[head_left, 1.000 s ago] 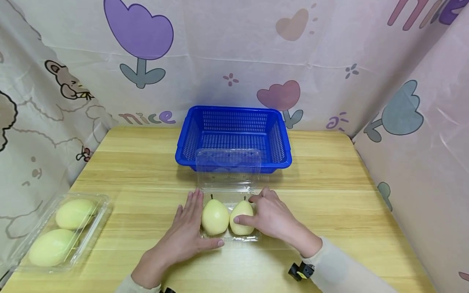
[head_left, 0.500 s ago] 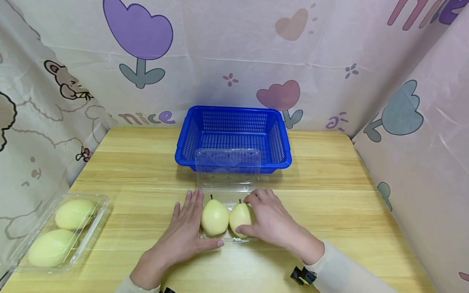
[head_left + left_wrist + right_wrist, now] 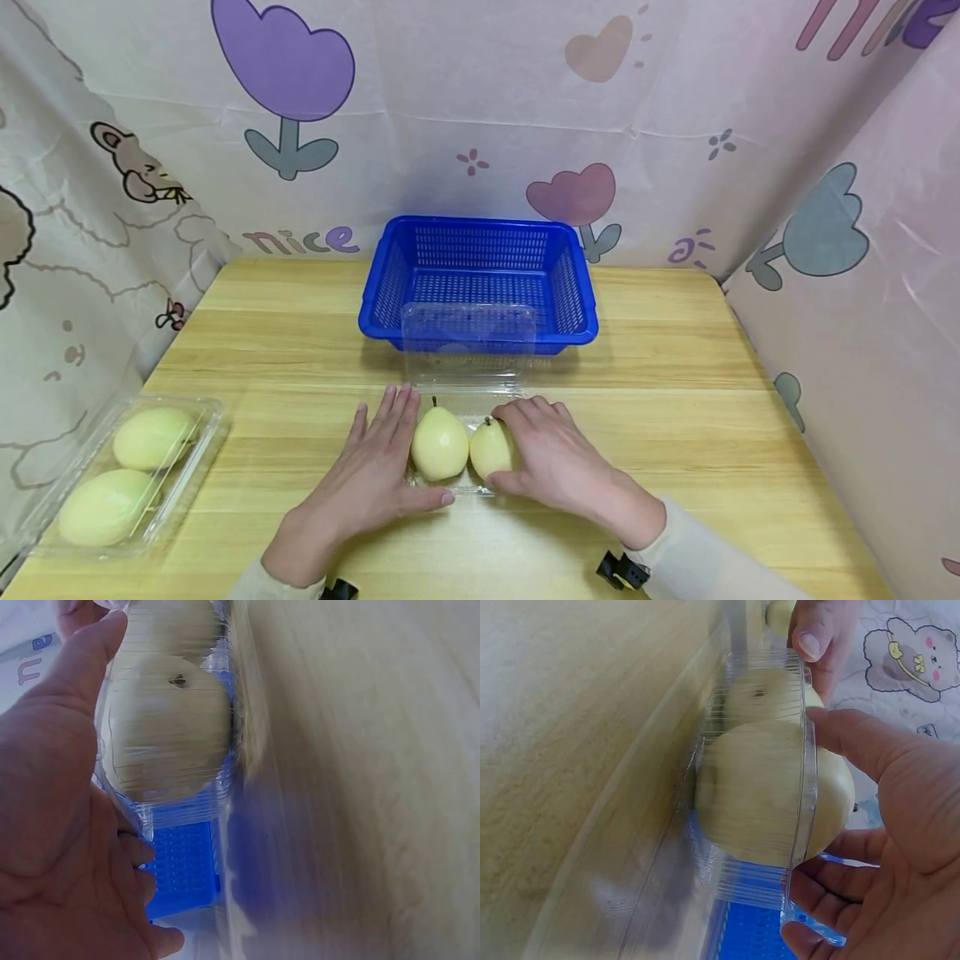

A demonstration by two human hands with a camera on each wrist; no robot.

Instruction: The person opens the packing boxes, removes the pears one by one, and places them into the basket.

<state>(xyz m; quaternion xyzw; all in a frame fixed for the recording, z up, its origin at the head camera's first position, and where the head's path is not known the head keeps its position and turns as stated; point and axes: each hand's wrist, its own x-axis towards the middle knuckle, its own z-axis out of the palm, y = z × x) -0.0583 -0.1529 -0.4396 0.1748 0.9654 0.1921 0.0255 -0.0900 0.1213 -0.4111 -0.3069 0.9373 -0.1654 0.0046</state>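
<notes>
A clear plastic clamshell box (image 3: 465, 490) lies on the table with its lid (image 3: 468, 371) raised toward the back. Two pale yellow-green pears sit side by side in its base, stems pointing away. Along the left side rests my left hand (image 3: 378, 471), its fingers straight beside the left pear (image 3: 440, 446) and its thumb at the front rim. My right hand (image 3: 555, 458) holds the right pear (image 3: 491, 450), thumb in front and fingers behind; its palm hides the pear's right side. In the right wrist view, this pear (image 3: 836, 799) bulges above the box rim, between thumb and fingers.
Behind the box, a blue perforated basket (image 3: 480, 343) stands near the wall cloth. At the table's left edge lies another clear box (image 3: 213, 408) with two pears (image 3: 153, 439) inside. Patterned cloth surrounds the wooden table (image 3: 660, 350) on three sides.
My right hand has shifted slightly left over the right pear, and the pear's stem has tipped left and toward me. My left hand stays almost where it was.
</notes>
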